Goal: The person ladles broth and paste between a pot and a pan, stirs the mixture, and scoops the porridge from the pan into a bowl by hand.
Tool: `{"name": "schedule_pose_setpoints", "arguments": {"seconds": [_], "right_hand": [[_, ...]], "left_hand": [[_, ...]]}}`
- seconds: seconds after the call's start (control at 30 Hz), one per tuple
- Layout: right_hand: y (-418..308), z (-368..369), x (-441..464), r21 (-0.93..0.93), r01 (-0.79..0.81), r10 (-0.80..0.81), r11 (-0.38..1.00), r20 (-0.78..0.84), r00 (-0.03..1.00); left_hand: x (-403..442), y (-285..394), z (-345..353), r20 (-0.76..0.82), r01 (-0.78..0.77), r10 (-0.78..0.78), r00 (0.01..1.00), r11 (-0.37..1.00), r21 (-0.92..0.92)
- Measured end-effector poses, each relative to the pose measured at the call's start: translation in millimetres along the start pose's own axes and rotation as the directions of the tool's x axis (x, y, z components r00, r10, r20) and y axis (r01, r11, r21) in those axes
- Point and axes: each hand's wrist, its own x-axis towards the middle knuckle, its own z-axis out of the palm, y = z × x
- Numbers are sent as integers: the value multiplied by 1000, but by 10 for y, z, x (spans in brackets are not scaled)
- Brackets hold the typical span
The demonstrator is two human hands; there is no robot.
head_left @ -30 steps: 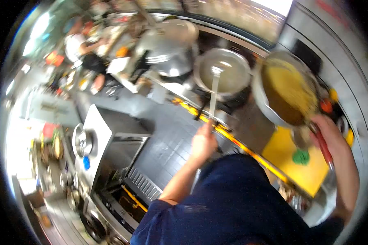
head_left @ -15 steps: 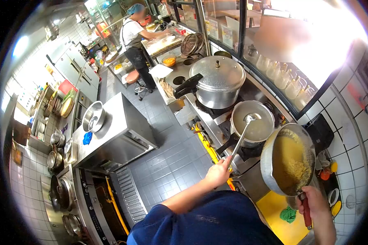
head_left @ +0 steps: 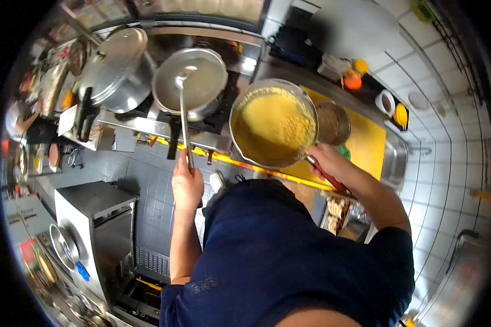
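My left hand (head_left: 187, 188) is closed round the long handle of a metal ladle (head_left: 185, 122). The ladle's bowl rests inside a pot (head_left: 162, 90) of cloudy liquid (head_left: 206, 82) on the stove. My right hand (head_left: 331, 162) grips the red handle of a large saucepan (head_left: 235, 137). Inside the saucepan is a thick yellow mixture (head_left: 264, 115), lumpy on its right side and coating the walls. The saucepan is over the counter edge, just right of the pot; whether it rests on anything is hidden. Behind it, a bowl with brown contents (head_left: 333, 124) sits on a yellow board (head_left: 370, 143).
A big lidded pressure cooker (head_left: 120, 71) stands left of the pot, its black handle jutting toward me. A sink (head_left: 395, 163) lies at the right. Left below is a steel-topped cabinet (head_left: 93, 193). Another person (head_left: 22, 120) is at the far left.
My view has swung right and down, so the stove appears further left. The saucepan now looks more level and the bowl behind it shows. Both hands keep their holds.
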Motion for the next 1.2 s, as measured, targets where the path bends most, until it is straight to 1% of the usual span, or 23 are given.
{"name": "schedule_pose_setpoints", "arguments": {"seconds": [0.07,0.1,0.2,0.23,0.27,0.33,0.37,0.43,0.47,0.53,0.57,0.67,0.7,0.77,0.8,0.83,0.93,0.97,1.07,1.1,1.2], "right_hand": [[41,78,29,62,-47,50,997,-51,997],[70,109,48,90,-59,65,994,-67,996],[284,135,212,72,-92,96,993,-40,995],[373,131,288,15,-103,103,995,-4,995],[461,158,359,63,-88,89,994,-22,996],[609,282,488,152,-39,46,988,-42,998],[644,339,529,165,-29,40,986,-65,997],[783,381,648,108,-26,31,994,-43,999],[825,418,678,167,-29,36,986,-39,999],[819,531,675,205,-25,46,978,-100,994],[846,566,679,201,-24,48,979,-117,992],[967,591,747,211,-45,76,977,-145,987],[1009,580,768,223,-67,99,972,-135,986],[1105,615,778,286,-110,151,952,-123,981],[1114,632,771,306,-77,121,949,-127,985],[1119,629,772,304,-77,119,949,-122,985],[1103,634,741,322,-67,103,944,-95,990],[1108,617,729,330,-59,93,942,-88,992],[1199,634,740,295,-21,62,955,-129,990],[1181,659,736,339,-55,111,939,-150,982],[1165,667,680,373,-47,109,926,-148,983]], "left_hand": [[-2,47,-65,38,65,-64,997,997,-29],[2,12,-49,7,19,-19,1000,1000,4],[6,-5,-42,28,54,-53,998,998,-13],[-4,41,-76,38,67,-66,997,997,-30],[0,-32,-46,17,37,-37,999,999,-9],[14,37,-54,49,145,-143,988,989,-21],[-3,62,-64,28,101,-100,995,995,-18],[-18,120,-108,43,127,-129,991,991,34],[-6,194,-158,62,138,-142,988,988,64],[13,264,-225,63,125,-130,990,989,80],[29,241,-243,85,134,-138,987,990,47],[62,196,-221,71,122,-125,990,991,45],[87,96,-152,20,59,-60,998,997,41],[167,47,-135,-42,62,-59,997,997,56],[203,52,-155,-80,57,-50,996,996,76],[248,64,-178,-81,65,-58,995,995,76],[428,128,-284,-14,42,-41,999,989,144],[498,125,-287,-47,28,-23,999,994,109],[730,266,-404,40,34,-40,998,990,134],[810,285,-405,41,36,-42,998,992,119],[1054,341,-459,185,27,-42,982,996,79]]}}
